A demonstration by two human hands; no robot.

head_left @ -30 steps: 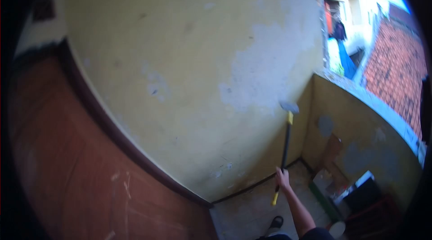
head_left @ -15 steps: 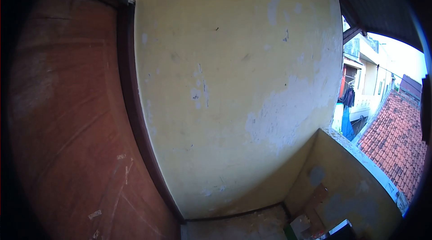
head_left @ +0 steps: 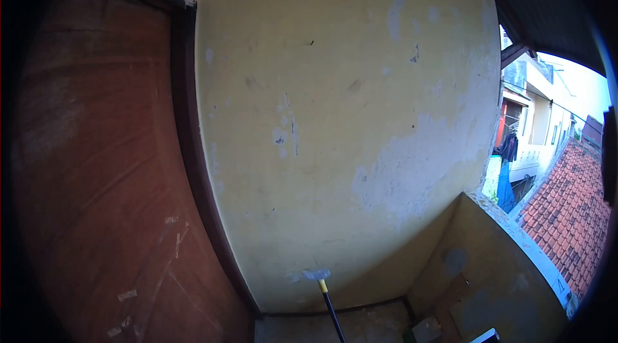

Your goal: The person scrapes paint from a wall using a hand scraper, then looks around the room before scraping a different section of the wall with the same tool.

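Note:
Neither of my hands shows in the head view. From the bottom edge rises a long-handled tool (head_left: 329, 304) with a dark pole, a yellow collar and a flat, pale grey head (head_left: 317, 274). Its head overlaps the lower part of the yellow wall (head_left: 290, 201), close to a small bare patch. The lower end of the pole lies outside the frame, so what holds it is hidden. Paint on the wall is peeling, with larger pale patches (head_left: 402, 176) toward the right.
A reddish-brown door (head_left: 96, 150) in a dark frame (head_left: 193, 124) stands at the left. On the right runs a low parapet (head_left: 515, 246), with tiled roofs (head_left: 566, 195) beyond it. A pale box-like object (head_left: 426, 330) sits in the floor corner.
The long-handled tool has come into view from below, its head now at the lower wall. The camera view has shifted slightly, so the parapet and roofs appear farther right.

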